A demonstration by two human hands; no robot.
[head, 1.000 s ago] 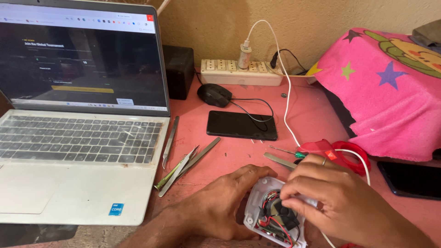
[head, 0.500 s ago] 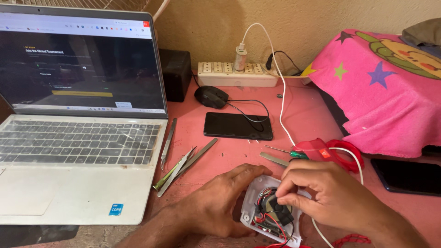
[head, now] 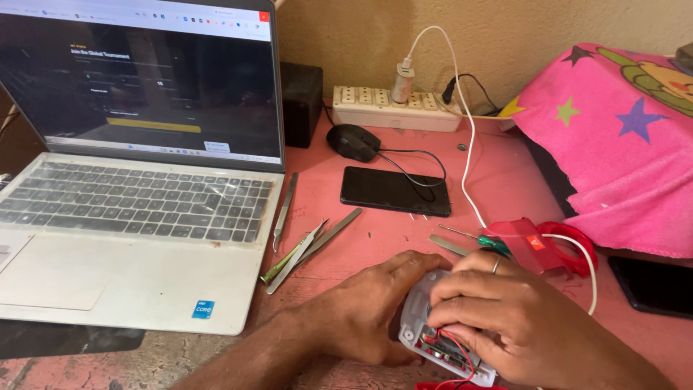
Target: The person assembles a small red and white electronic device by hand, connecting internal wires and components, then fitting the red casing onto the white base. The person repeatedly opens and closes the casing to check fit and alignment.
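Observation:
A small opened white device [head: 417, 325] with red and black wires and a circuit board inside lies on the pink table near the front edge. My left hand [head: 368, 310] grips its left side and steadies it. My right hand [head: 505, 318], a ring on one finger, covers the top of the device, its fingers curled down over the casing and the wires. Most of the device is hidden under my right hand.
Tweezers and flat metal tools [head: 307, 245] lie left of my hands. An open laptop [head: 137, 217] fills the left. A black phone [head: 395, 191], a mouse [head: 354, 141], a power strip [head: 393, 108], a white cable [head: 469, 180], a red holder [head: 534, 242] and a pink cloth-covered object [head: 621, 137] surround them.
My right hand has closed down over the device, hiding the wires and board that showed before. The view has shifted slightly, bringing my hands a little higher in frame.

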